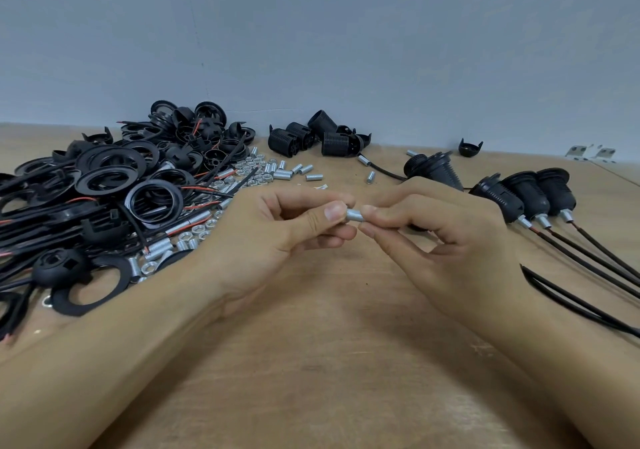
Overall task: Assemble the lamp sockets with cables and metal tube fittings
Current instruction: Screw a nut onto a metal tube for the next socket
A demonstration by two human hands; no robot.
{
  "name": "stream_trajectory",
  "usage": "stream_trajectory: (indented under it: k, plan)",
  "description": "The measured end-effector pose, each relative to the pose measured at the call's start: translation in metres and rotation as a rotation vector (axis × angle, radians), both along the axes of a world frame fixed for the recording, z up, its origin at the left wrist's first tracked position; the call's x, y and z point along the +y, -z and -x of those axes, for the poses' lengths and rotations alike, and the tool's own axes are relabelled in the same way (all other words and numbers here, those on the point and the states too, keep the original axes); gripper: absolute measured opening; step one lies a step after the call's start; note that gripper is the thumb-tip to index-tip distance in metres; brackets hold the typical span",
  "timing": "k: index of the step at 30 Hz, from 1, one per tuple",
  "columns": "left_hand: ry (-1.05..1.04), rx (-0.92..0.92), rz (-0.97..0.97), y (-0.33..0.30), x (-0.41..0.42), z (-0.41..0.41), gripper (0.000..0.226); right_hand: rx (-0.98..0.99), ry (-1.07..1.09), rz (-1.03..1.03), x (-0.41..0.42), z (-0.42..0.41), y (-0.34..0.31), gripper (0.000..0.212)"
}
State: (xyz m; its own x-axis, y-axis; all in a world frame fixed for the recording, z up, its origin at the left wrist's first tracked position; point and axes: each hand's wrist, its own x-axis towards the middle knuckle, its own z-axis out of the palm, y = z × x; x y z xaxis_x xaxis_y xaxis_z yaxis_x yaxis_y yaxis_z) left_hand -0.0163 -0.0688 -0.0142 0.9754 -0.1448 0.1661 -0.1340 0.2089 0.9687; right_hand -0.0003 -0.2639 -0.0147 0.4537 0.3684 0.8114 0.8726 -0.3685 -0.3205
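Hands meet above the table [311, 362]: my left hand [277, 237] and right hand [440, 240] both pinch one metal tube fitting [355, 215], right of the socket-ring pile [114, 185].

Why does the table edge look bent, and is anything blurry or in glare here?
Head view: the wide-angle lens bows the table and stretches both forearms at the frame's bottom; light is soft and even, with faint shadows under the left hand and right hand; no strong glare; the metal tube they pinch is slightly soft, the far parts pile softer.
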Motion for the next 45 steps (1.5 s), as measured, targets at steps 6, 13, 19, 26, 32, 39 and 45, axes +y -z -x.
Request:
stream_trajectory:
  k: [6,13,19,26,32,39,45]
  plan:
    - [0.013,-0.191,-0.037,-0.0003,0.0,0.0004,0.027,0.314,-0.025,-0.109,0.0015,0.0073,-0.0046,0.003]
    - [-0.021,-0.251,-0.098,-0.001,0.0033,-0.0002,0.066,0.522,-0.083,-0.284,0.0008,0.0014,-0.0049,0.009]
    - [-0.016,-0.332,-0.091,-0.0014,0.0021,0.0012,0.067,0.6,-0.105,-0.307,-0.0001,0.0001,-0.0062,0.012]
    - [-0.055,-0.343,-0.019,-0.0037,0.0077,-0.0002,0.066,0.633,-0.113,-0.345,0.0005,-0.0008,-0.0078,0.017]
    - [0.039,-0.357,-0.151,-0.0043,0.0039,0.0016,0.076,0.636,-0.129,-0.327,0.0016,-0.0003,-0.0063,0.014]
    - [0.049,-0.287,-0.212,-0.0012,0.0031,0.0017,0.078,0.649,-0.148,-0.324,0.0024,-0.0008,-0.0052,0.013]
    - [-0.04,-0.261,-0.079,-0.0032,0.0063,-0.0025,0.071,0.654,-0.169,-0.333,0.0004,-0.0021,-0.0033,0.014]
